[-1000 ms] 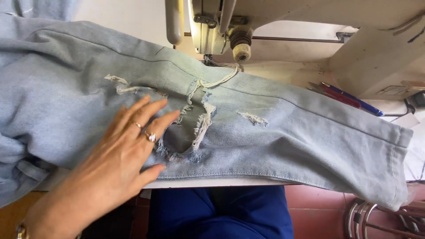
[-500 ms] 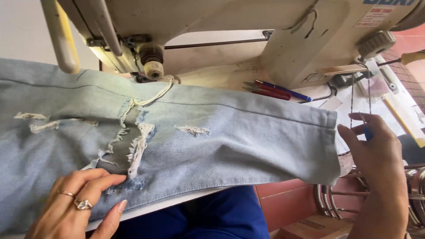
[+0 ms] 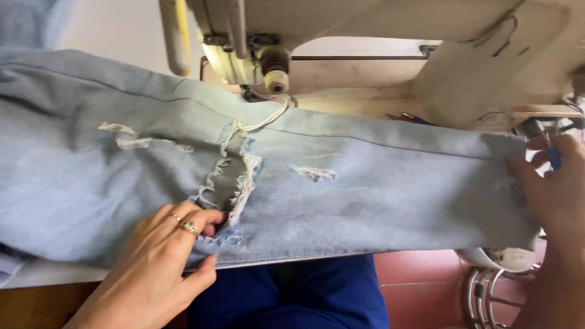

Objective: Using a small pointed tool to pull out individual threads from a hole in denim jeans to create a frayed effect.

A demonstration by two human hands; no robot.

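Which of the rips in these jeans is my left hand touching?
The big central rip, the long frayed one below the needle; the left hand has fingertips at its lower end. The small rips to either side are untouched.

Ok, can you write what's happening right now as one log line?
left hand: flat on jeans by frayed rip | right hand: at hem, pinching small blue thing | sewing machine: behind

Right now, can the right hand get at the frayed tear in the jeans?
Probably yes: right hand sits at the jeans hem, bare denim between it and the frayed tear. Only the left hand crowds the tear's lower edge.
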